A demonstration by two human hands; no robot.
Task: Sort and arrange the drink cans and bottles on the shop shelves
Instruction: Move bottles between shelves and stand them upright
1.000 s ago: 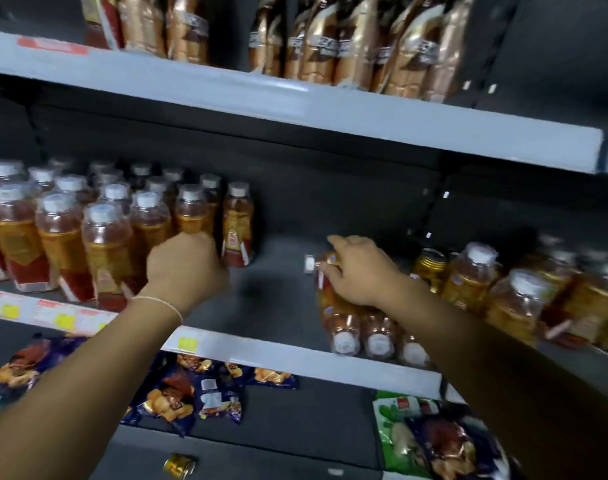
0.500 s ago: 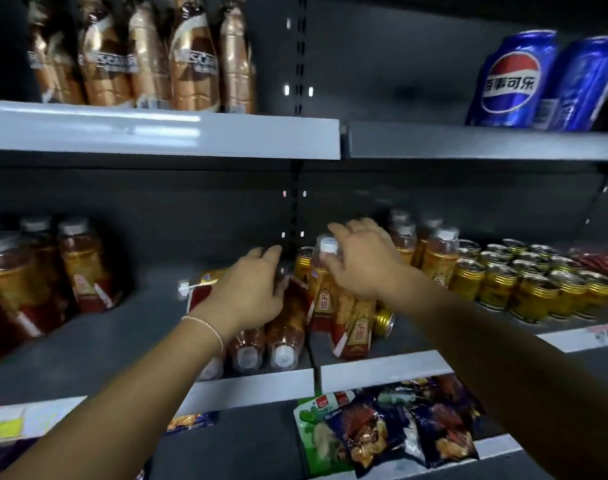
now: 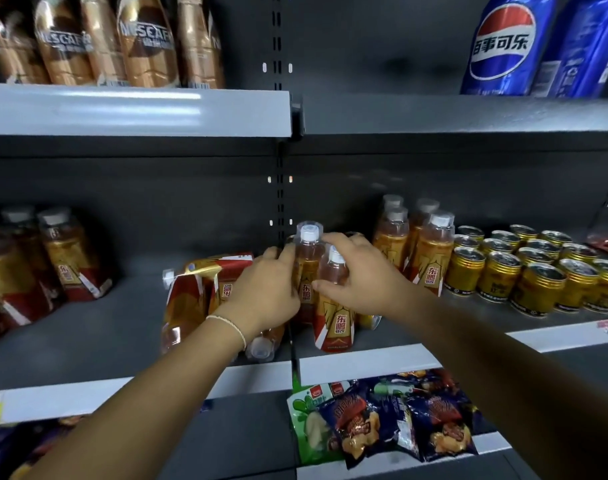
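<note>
Dark grey shop shelving all round, and the action sits dead centre on the middle shelf (image 3: 129, 327), right at the seam between two bays. Two orange drink bottles stand upright there, long axes vertical, caps up, pressed together between the hands. The left hand (image 3: 261, 296) comes in from the left, its fingers (image 3: 282, 258) curled against the side of the rear bottle (image 3: 307, 268). The right hand (image 3: 363, 282) arches over from the other side, thumb across the front bottle (image 3: 333, 317) and the other fingers wrapped behind it, a firm grip by the look of it.

Now the key relation: the toppled bottles (image 3: 198, 292) lie just left of the pair, partly under the left wrist, long axes running front to back, and the two caps in view point at the shelf's front edge. So the left hand is the nearer one for those. On the right, the standing bottles (image 3: 430, 258) wait just beyond the right hand, gold cans (image 3: 499, 271) beside them, so I'd say that side is where the upright pair slides to join its row.
</note>
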